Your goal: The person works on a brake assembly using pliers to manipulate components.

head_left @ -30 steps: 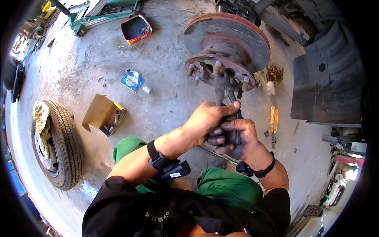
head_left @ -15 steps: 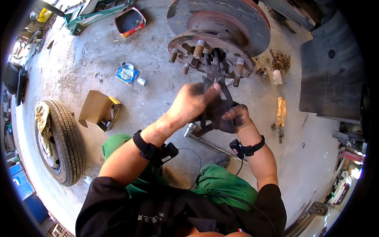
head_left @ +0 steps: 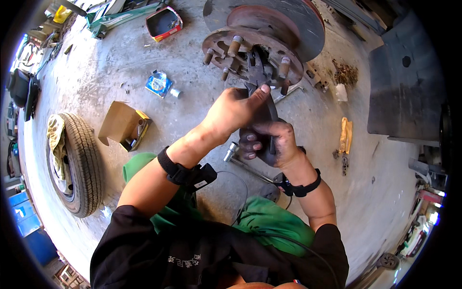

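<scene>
A dark pliers-like tool [head_left: 260, 72] has its head inside the middle of a rusty wheel hub [head_left: 226, 45] with threaded studs, below a grey brake disc [head_left: 308, 29]. My left hand [head_left: 231, 111] is closed on the upper part of the tool, thumb on top just below the hub. My right hand [head_left: 274, 142] is closed around the handles lower down, its fingertips blackened. A steel wrench bar with a socket [head_left: 231, 151] lies beneath my hands.
A tyre with a cloth [head_left: 84, 168] lies left, near an open cardboard box [head_left: 115, 120], a blue packet [head_left: 157, 83] and a red-rimmed tray [head_left: 164, 10]. A green jack [head_left: 108, 24] is at top left. A dark curved panel [head_left: 399, 101] stands right, beside a yellow wrapper [head_left: 345, 137].
The tool and my left hand have moved up and left in view, the tool's head now sitting deeper in the hub centre. The hub also appears higher and further left.
</scene>
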`<action>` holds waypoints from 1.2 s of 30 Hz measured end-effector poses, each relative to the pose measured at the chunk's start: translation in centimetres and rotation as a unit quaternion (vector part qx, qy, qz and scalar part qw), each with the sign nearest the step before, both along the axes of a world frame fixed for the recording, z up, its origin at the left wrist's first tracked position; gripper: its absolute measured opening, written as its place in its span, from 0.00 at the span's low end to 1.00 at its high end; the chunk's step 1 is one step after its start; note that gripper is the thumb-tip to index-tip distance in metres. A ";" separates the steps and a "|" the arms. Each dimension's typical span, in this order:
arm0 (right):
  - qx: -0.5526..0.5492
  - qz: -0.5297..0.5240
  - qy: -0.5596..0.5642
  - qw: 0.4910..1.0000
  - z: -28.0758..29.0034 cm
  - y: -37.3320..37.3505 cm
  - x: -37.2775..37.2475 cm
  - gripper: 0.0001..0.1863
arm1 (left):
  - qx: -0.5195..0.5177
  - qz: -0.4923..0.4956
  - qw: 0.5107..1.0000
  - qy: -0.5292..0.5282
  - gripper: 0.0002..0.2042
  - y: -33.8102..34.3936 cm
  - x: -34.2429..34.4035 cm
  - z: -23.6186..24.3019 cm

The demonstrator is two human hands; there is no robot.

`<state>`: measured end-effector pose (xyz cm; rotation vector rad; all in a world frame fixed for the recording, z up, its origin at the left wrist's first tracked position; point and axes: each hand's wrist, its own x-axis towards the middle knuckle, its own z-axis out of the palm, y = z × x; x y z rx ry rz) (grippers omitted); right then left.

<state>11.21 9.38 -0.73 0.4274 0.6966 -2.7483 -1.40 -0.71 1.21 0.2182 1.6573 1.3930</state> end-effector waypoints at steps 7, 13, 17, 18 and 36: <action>-0.183 -0.039 -0.040 0.982 5.3 -1.9 -0.6 0.06 | 0.070 0.019 0.992 -0.102 0.15 -1.0 0.1 4.4; 0.071 -0.034 0.026 0.997 3.0 0.1 0.3 0.20 | 0.097 -0.030 0.988 -0.119 0.14 -1.6 -0.7 2.8; 0.104 0.013 0.061 0.993 0.7 2.0 0.7 0.28 | 0.062 -0.031 0.990 -0.122 0.17 -2.1 -0.5 3.0; 0.071 0.036 0.081 0.993 0.5 2.1 0.6 0.32 | 0.007 -0.020 0.996 -0.085 0.17 -2.2 -0.4 3.4; 0.080 -0.035 0.114 0.990 -4.8 1.4 -0.2 0.35 | 0.066 -0.052 0.995 -0.052 0.13 -1.9 -1.3 -1.1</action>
